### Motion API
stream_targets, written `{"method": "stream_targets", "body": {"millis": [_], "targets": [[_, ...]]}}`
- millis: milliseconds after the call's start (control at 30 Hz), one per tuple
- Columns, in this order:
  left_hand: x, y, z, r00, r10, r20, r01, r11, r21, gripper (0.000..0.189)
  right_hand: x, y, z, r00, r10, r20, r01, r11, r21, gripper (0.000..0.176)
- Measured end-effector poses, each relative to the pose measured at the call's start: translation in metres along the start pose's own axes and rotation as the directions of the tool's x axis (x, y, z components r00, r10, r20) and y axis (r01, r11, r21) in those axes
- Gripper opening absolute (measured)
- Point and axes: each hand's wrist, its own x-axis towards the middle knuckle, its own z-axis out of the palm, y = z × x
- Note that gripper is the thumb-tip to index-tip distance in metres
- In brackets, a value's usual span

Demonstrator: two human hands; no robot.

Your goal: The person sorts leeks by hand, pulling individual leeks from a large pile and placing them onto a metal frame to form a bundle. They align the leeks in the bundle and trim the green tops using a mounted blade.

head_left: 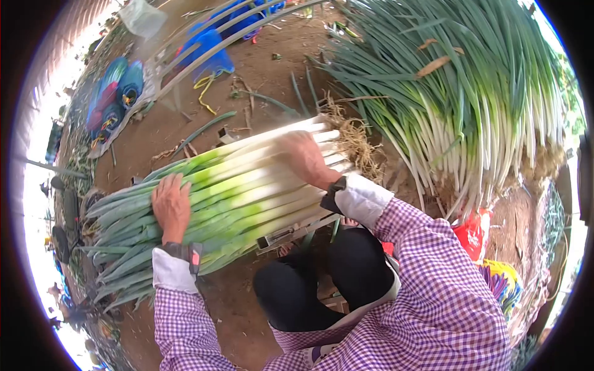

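A wide row of long green onions (247, 185) lies side by side across a low metal stand (294, 232) in front of my knees. Their roots (356, 139) point right and their green tops spread to the left. My left hand (171, 203) rests on the leaves, fingers extended and lying over them. Over the white stalks near the roots is my right hand (303, 156), smeared by motion, so its fingers cannot be made out. Each wrist wears a dark band.
A big heap of green onions (458, 99) lies at the upper right. A red plastic bag (473, 235) and colourful ties (502, 284) sit to my right. Beyond the row are a pale rack (229, 34), blue bags (207, 52) and rolled netting (117, 93) on the dirt floor (272, 68).
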Motion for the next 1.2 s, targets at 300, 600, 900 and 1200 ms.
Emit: {"method": "stream_targets", "body": {"millis": [300, 600, 900, 1200], "targets": [[0.000, 0.004, -0.003, 0.997, -0.033, 0.063, 0.031, 0.999, 0.035, 0.039, 0.011, 0.028, 0.002, 0.990, 0.025, 0.140, -0.054, 0.976, 0.209, 0.034], [0.004, 0.006, -0.004, 0.992, -0.044, 0.119, 0.038, 0.998, 0.053, 0.038, 0.007, 0.033, -0.005, 0.985, 0.029, 0.173, -0.082, 0.947, 0.309, 0.049], [0.006, 0.000, 0.004, 0.992, -0.051, 0.113, 0.041, 0.995, 0.085, 0.038, 0.007, 0.025, -0.037, 0.974, -0.124, 0.188, 0.128, 0.992, -0.011, 0.014], [0.012, 0.004, 0.001, 0.985, -0.078, 0.155, 0.060, 0.991, 0.119, 0.041, -0.004, 0.027, -0.036, 0.980, -0.101, 0.173, 0.138, 0.966, -0.219, 0.010]]}}
